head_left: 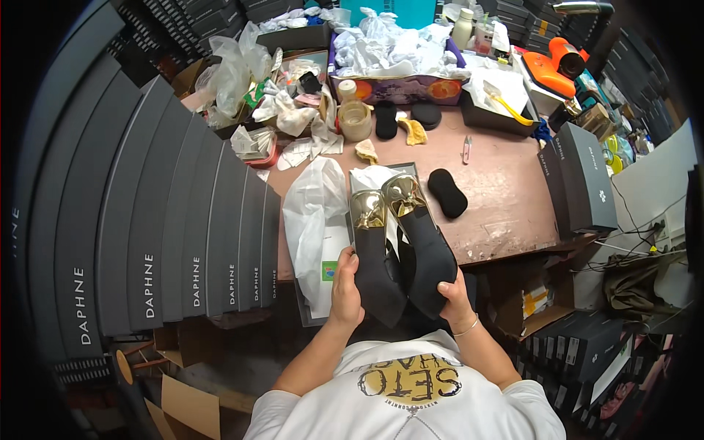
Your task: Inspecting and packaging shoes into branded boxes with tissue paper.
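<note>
A pair of black pointed shoes is held side by side above the near edge of the table, toes toward me. My left hand is closed on the outer side of the left shoe. Around the right shoe my right hand is wrapped near the toe. Both shoes have shiny gold heel ends pointing away from me, and their black undersides seem to face up. Under and beside them lie an open grey shoebox and white tissue paper. A black peanut-shaped sponge rests right of the shoes.
Tall dark shoeboxes are stacked at my left, and others stand at the right edge. Pink-handled snips, yellow sponge pieces and a glass jar lie farther back. Behind them is a purple box of crumpled paper.
</note>
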Available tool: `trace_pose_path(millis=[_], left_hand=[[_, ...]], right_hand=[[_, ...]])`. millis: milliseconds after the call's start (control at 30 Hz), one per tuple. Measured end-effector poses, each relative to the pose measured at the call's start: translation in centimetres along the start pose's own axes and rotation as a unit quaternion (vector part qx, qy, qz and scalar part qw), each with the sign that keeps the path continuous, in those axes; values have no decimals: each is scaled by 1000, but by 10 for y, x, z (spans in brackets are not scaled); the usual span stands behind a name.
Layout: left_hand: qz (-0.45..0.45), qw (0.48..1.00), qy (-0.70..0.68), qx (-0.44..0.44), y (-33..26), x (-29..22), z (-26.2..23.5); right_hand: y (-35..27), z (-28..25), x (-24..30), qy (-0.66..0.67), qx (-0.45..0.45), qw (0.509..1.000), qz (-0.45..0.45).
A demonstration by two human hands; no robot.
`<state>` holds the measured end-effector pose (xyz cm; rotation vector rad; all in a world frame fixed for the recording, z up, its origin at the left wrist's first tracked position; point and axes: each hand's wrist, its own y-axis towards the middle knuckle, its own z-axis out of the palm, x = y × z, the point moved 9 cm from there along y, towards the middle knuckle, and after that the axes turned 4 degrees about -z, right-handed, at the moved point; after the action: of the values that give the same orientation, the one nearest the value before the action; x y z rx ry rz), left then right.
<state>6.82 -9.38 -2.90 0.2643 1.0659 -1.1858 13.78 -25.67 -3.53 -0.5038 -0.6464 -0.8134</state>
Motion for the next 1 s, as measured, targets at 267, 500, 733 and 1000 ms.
trace_pose_path(millis=[267, 500, 733, 1000], left_hand=[[2, 1000, -5, -5, -18, -18, -10], [103, 984, 129, 60, -25, -42, -9], [183, 962, 192, 64, -35, -64, -2], [177, 959, 213, 62, -29, -64, -16]], right_hand=[[5, 4, -23, -48, 100, 991, 69], [6, 16, -20, -93, 178, 977, 71], [6, 18, -21, -112, 210, 967, 90], [8, 25, -28, -50, 195, 975, 95]])
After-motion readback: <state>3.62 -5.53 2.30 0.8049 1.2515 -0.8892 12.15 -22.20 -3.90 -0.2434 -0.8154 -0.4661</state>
